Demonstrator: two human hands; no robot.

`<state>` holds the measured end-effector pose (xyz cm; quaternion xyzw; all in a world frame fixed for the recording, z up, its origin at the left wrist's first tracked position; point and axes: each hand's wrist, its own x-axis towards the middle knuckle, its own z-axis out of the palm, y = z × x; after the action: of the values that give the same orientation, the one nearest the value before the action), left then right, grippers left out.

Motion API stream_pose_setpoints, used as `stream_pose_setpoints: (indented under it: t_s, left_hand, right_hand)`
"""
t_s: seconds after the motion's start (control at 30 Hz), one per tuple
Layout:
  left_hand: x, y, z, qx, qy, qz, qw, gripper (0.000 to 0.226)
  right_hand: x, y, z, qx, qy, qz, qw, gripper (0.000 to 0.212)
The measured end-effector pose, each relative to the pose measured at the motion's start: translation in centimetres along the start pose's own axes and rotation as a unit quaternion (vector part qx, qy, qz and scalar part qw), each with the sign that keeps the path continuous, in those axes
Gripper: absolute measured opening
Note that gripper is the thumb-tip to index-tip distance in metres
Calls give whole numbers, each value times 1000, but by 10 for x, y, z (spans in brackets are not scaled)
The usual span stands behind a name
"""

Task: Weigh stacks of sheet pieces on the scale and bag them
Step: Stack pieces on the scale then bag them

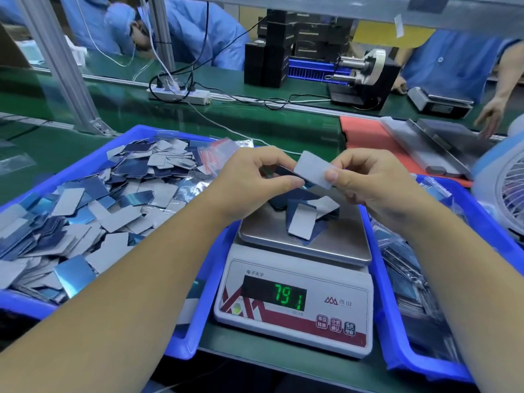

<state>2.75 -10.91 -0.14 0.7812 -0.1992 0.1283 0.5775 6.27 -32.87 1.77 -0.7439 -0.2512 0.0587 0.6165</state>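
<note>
A white digital scale (295, 304) sits between two blue trays and its display reads 791. Several blue and grey sheet pieces (304, 219) lie loosely on its steel pan (263, 234). Above the pan, my left hand (249, 180) grips a small stack of dark sheet pieces (283, 171). My right hand (365, 182) pinches one grey sheet piece (313, 169) by its right end, just above that stack.
The left blue tray (85, 165) holds a heap of loose pieces and small zip bags (215, 154). The right blue tray (397, 336) holds filled bags. A fan (507, 191) stands at the right. A power strip (178, 95), cables and other workers are across the green belt.
</note>
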Motion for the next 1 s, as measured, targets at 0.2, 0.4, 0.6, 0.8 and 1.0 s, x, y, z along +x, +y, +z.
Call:
stream_pose_setpoints:
  t_s: [0.2,0.4,0.6,0.8,1.0]
  left_hand:
    - [0,3,2,-57,-5,20,998,47]
    - [2,1,-1,21,2,46,999,18]
    - [2,3,-11,-35,5,-41,999,9]
    - [8,-3,-28,37,90,-137,986,22]
    - [12,-17,-44,197,179,-267,926,23]
  right_hand:
    - [-2,1,0,-3,-55,57,997,21]
    - [-2,4,-1,-65,-82,60,993,40]
    - [-1,6,-1,-121,-42,18,992,38]
    - [-1,9,-4,-294,-19,-2,956,20]
    - [-2,6,-4,-358,-32,-4,933,18]
